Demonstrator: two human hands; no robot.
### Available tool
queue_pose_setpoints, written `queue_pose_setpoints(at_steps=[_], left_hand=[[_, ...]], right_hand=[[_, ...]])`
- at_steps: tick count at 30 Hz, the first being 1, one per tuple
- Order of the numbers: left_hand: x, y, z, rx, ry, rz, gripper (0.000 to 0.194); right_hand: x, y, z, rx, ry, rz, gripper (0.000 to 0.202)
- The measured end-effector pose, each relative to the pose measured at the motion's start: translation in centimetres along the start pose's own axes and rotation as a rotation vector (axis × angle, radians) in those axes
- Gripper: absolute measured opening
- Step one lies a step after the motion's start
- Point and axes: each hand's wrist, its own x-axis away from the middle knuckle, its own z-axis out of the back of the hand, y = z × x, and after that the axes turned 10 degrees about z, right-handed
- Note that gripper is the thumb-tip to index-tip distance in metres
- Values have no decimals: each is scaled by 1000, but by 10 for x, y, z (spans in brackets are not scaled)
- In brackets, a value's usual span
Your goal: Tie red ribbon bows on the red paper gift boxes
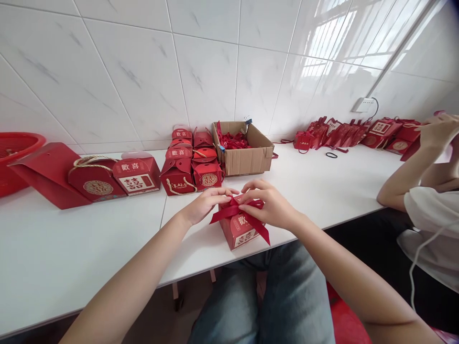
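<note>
In front of me a small red gift box (230,231) with white and gold Chinese characters stands near the table's front edge. A dark red ribbon (258,226) is tied in a bow across its top, with two loose tails hanging over the near side. My right hand (268,202) pinches the bow's right loop between thumb and fingers. From the other side, my left hand (208,203) has its fingertips closed on the ribbon at the box's top left. The hands partly hide the knot and the far side of the box.
Behind are a cardboard box (247,162) of red ribbons and stacked red gift boxes (179,167). Larger red boxes (98,181) and a red plastic basket (21,165) stand left. At right are red bags (322,134), a black ring (331,155) and another person's arm (405,184).
</note>
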Motion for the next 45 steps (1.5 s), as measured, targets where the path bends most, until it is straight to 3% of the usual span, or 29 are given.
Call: queue_pose_setpoints(at_steps=[5, 12, 20, 25, 29, 36, 45], left_hand=[[-4, -5, -3, 90, -13, 20, 21], [-8, -9, -6, 190, -27, 60, 21], [-12, -12, -13, 215, 18, 17, 21], [-11, -13, -3, 245, -59, -69, 17], [-6, -10, 1, 133, -72, -88, 10], [-1, -8, -3, -8, -59, -110, 21], [-2, -10, -5, 24, -46, -106, 28]], right_hand=[[-4, 3, -4, 51, -91, 111, 10], [-5, 3, 1, 75, -172, 123, 11], [-4, 11, 2, -84, -271, 99, 10], [-2, 11, 5, -267, -135, 80, 13], [1, 11, 0, -217, -29, -36, 12], [-1, -1, -10, -68, 39, 4, 25], [-3, -6, -9, -4, 38, -2, 11]])
